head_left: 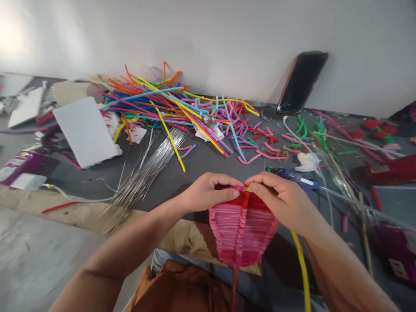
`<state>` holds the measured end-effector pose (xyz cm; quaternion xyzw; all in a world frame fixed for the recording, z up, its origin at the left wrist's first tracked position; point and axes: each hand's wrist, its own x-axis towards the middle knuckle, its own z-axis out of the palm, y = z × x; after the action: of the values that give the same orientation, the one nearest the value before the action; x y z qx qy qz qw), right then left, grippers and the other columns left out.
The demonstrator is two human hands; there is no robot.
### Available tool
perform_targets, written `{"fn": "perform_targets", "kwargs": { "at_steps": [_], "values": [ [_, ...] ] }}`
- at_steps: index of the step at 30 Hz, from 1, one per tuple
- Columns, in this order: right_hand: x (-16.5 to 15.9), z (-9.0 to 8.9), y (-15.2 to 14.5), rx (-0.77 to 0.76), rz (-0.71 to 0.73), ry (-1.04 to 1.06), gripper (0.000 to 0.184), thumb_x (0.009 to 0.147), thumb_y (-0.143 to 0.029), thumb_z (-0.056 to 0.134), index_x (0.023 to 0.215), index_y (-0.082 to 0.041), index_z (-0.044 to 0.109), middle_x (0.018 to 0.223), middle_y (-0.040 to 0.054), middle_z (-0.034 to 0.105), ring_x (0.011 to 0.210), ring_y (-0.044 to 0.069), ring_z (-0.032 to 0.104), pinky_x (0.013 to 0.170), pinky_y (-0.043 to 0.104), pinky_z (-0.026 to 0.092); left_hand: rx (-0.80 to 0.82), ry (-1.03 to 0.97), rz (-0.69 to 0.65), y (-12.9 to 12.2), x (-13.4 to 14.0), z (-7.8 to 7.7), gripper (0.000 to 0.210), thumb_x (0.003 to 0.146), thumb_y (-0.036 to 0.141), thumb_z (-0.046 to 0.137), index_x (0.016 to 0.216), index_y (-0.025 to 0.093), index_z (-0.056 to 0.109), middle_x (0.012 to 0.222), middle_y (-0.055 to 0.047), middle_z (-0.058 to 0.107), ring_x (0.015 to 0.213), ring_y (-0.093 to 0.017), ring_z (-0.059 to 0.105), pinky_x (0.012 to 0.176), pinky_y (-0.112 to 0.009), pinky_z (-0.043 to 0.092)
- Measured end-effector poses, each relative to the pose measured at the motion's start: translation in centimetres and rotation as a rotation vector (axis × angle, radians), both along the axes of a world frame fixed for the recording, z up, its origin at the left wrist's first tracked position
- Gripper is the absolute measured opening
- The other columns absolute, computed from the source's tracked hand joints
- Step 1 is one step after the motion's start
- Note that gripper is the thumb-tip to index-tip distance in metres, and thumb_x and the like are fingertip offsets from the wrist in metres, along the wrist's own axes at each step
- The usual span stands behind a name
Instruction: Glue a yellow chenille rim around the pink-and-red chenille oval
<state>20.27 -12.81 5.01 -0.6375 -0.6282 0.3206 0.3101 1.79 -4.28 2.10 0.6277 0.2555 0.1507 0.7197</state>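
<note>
Left hand (206,193) and right hand (284,199) both pinch the upper rim of a pink-and-red fuzzy piece (225,223), held upright at the near edge of the surface (211,169), narrow end down. A yellow strand (302,264) hangs below the right hand; yellow also shows at the pinch. Step, judged: joining yellow to the rim. Next move calls for a steady left pinch while the right works the strand.
</note>
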Motion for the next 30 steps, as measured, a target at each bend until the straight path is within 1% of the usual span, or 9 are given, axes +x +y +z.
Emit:
{"fn": "perform_targets", "kwargs": {
  "at_steps": [2,5,9,13,16,21,25,27,30],
  "values": [
    [0.2,0.7,0.4,-0.145,0.0,0.063,0.019,0.088,-0.034,0.051,0.084,-0.021,0.065,0.074,-0.0002,0.068,0.065,0.014,0.06,0.059,0.024,0.047,0.016,-0.01,0.0,0.0,0.0,0.1,0.021,0.081,0.023,0.064,0.097,0.013,0.072,0.091,-0.004,0.071,0.078,-0.011,0.062,0.073,-0.022,0.048],
    [0.5,1.4,0.9,-0.327,0.016,0.173,0.025,0.086,-0.042,0.053,0.08,-0.019,0.061,0.064,-0.0027,0.059,0.054,0.01,0.05,0.047,0.021,0.039,-0.003,-0.027,0.001,-0.1,0.0,0.3,0.02,0.081,0.023,0.064,0.097,0.013,0.072,0.09,-0.004,0.071,0.076,-0.011,0.061,0.073,-0.022,0.048],
    [0.8,1.8,1.3,-0.468,0.074,0.223,0.029,0.085,-0.046,0.053,0.077,-0.019,0.057,0.061,-0.0049,0.051,0.051,0.008,0.042,0.046,0.02,0.034,-0.093,-0.042,0.0,-0.4,0.1,0.6,0.02,0.078,0.025,0.067,0.094,0.013,0.072,0.087,-0.004,0.07,0.075,-0.01,0.06,0.072,-0.022,0.047],
    [0.5,2.4,1.4,-0.435,0.107,0.092,0.029,0.086,-0.044,0.049,0.075,-0.02,0.058,0.061,-0.0045,0.051,0.053,0.009,0.043,0.047,0.021,0.036,-0.19,-0.018,-0.047,-0.5,0.3,1.4,0.022,0.074,0.028,0.071,0.091,0.013,0.07,0.081,-0.001,0.068,0.069,-0.009,0.058,0.067,-0.021,0.045],
    [0.3,2.9,1.4,-0.433,0.108,0.061,0.028,0.085,-0.044,0.051,0.075,-0.02,0.06,0.062,-0.0036,0.054,0.053,0.01,0.044,0.047,0.021,0.038,-0.153,0.062,-0.043,-0.5,0.6,2.0,0.018,0.073,0.029,0.071,0.082,0.013,0.069,0.07,0.001,0.064,0.061,-0.008,0.054,0.06,-0.02,0.041],
    [0.4,3.3,0.9,-0.506,0.062,0.201,0.031,0.084,-0.049,0.055,0.082,-0.019,0.063,0.062,-0.0041,0.055,0.051,0.009,0.044,0.048,0.022,0.037,-0.015,0.122,0.037,-0.8,0.6,2.7,0.015,0.073,0.027,0.068,0.078,0.013,0.068,0.07,0.002,0.064,0.061,-0.008,0.053,0.059,-0.02,0.041],
    [0.6,3.4,0.4,-0.552,0.108,0.354,0.03,0.081,-0.049,0.06,0.081,-0.019,0.062,0.065,-0.0039,0.057,0.054,0.009,0.045,0.052,0.023,0.039,0.146,0.114,0.025,-1.3,0.3,3.3,0.014,0.074,0.027,0.067,0.079,0.014,0.068,0.074,0.002,0.064,0.066,-0.009,0.055,0.064,-0.02,0.042],
    [0.4,3.5,0.3,-0.558,0.106,0.41,0.03,0.078,-0.05,0.063,0.077,-0.019,0.06,0.063,-0.0052,0.054,0.053,0.008,0.043,0.051,0.022,0.037,0.199,0.114,0.025,-1.5,0.3,3.6,0.012,0.074,0.026,0.066,0.078,0.015,0.068,0.075,0.001,0.065,0.068,-0.009,0.055,0.066,-0.02,0.043],
    [-0.1,3.5,0.1,-0.551,0.068,0.447,0.034,0.076,-0.052,0.063,0.073,-0.019,0.055,0.059,-0.0065,0.047,0.051,0.007,0.038,0.046,0.021,0.032,0.222,0.119,0.041,-1.8,0.5,3.6,0.012,0.073,0.026,0.066,0.077,0.015,0.068,0.075,0.001,0.065,0.068,-0.01,0.056,0.065,-0.02,0.043]
  ]
}}
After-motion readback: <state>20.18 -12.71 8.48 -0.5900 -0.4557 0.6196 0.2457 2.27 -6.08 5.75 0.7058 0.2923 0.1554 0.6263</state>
